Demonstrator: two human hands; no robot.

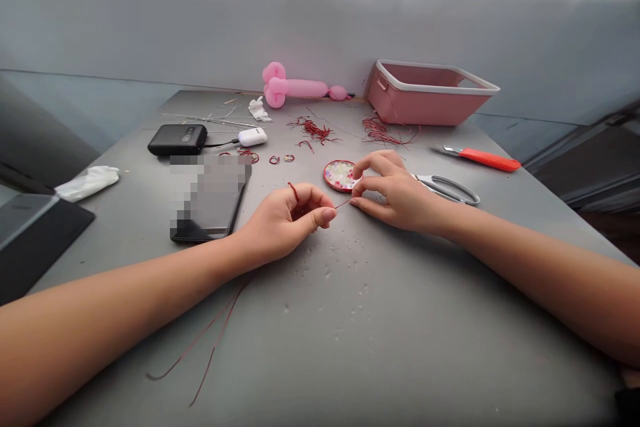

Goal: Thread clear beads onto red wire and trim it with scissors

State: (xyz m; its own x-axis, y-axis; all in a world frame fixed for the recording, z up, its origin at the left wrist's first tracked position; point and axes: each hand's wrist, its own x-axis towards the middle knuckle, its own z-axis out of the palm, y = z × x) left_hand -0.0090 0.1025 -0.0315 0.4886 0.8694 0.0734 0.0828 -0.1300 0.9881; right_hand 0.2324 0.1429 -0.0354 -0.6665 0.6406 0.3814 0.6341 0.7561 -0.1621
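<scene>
Between my two hands runs a thin red cord [343, 204], pinched at both ends by thumb and fingers. My left hand [285, 220] is closed on it, with a loop of dark red cord around one finger. From under that wrist two loose cord ends [215, 347] trail over the table toward me. My right hand [390, 190] is closed on the other end, its fingers beside a small round red-rimmed dish [326, 180] of pale and pink beads. Partly behind the right hand lie grey-handled scissors [463, 190].
A phone [213, 197] lies left of my hands, with a black power bank [177, 139] and a white case [253, 137] behind it. Cut red cords [316, 130], a pink balloon [305, 88] and a pink basket [425, 103] are farther back. A red utility knife [490, 159] lies right.
</scene>
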